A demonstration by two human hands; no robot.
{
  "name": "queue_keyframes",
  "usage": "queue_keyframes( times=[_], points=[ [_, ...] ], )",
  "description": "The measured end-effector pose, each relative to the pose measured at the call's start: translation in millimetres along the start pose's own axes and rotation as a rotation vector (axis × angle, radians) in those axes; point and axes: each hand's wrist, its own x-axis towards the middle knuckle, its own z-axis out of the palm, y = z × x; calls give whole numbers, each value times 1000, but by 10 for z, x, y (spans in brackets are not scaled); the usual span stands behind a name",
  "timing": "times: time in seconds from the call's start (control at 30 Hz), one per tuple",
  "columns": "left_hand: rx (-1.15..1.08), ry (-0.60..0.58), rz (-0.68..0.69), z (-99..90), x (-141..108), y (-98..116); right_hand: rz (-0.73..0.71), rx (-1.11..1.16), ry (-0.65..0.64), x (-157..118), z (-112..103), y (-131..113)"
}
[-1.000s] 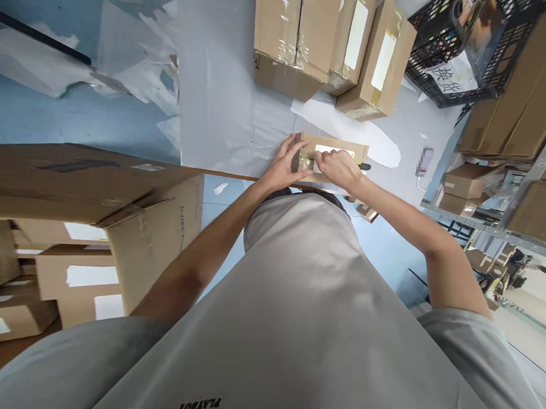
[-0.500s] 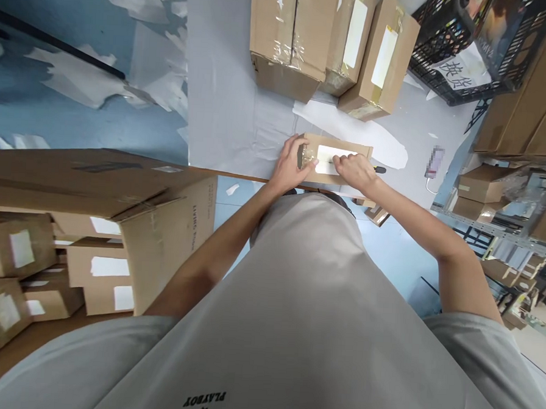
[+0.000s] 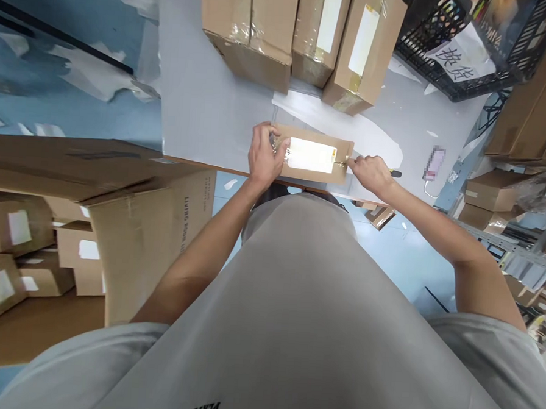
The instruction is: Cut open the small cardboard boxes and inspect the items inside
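Observation:
A small taped cardboard box (image 3: pixel 313 175) lies near the table's front edge, with a white label (image 3: pixel 311 155) on its top. My left hand (image 3: pixel 264 154) grips its left end, fingers behind the corner and thumb on top beside the label. At the other end, my right hand (image 3: pixel 370 173) is closed around a utility knife (image 3: pixel 396 173). Only the knife's black and yellow butt shows clearly behind the fist. Its thin tip points left, at the taped seam on the box's right end.
Three larger taped boxes (image 3: pixel 269 61) stand at the back of the table (image 3: pixel 191 102). A white paper sheet (image 3: pixel 377 133) lies behind the small box. Back right is a black crate (image 3: pixel 448 85). To the left, an open carton (image 3: pixel 156 235) holds several labelled boxes (image 3: pixel 36 271).
My right hand and the knife have moved right along the box, from the middle of the label to the right end, uncovering the label. My left hand still holds the left end.

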Motion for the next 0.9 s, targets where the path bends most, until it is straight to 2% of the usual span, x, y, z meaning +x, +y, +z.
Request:
queue_keyframes(
  times=[0.1,0.23,0.37,0.53,0.6,0.73,0.8,0.9],
  points=[
    [55,0,-15,-3,7,-5,-57,4,50,-23,239,258],
    [64,19,-46,-10,8,12,-107,51,153,120,563,412],
    [109,55,-75,-6,-1,51,-130,142,271,313,886,425],
    [159,43,-90,-82,-7,41,-122,328,340,457,1243,311],
    [184,52,-89,-165,-3,4,-93,466,401,484,1392,261],
    [211,103,-119,-373,19,-114,148,906,496,605,1643,111],
    [197,109,-145,-465,31,-177,217,1143,480,715,1685,-20],
    [209,106,-162,-581,43,-252,220,1402,454,871,1597,-267]
  ],
)
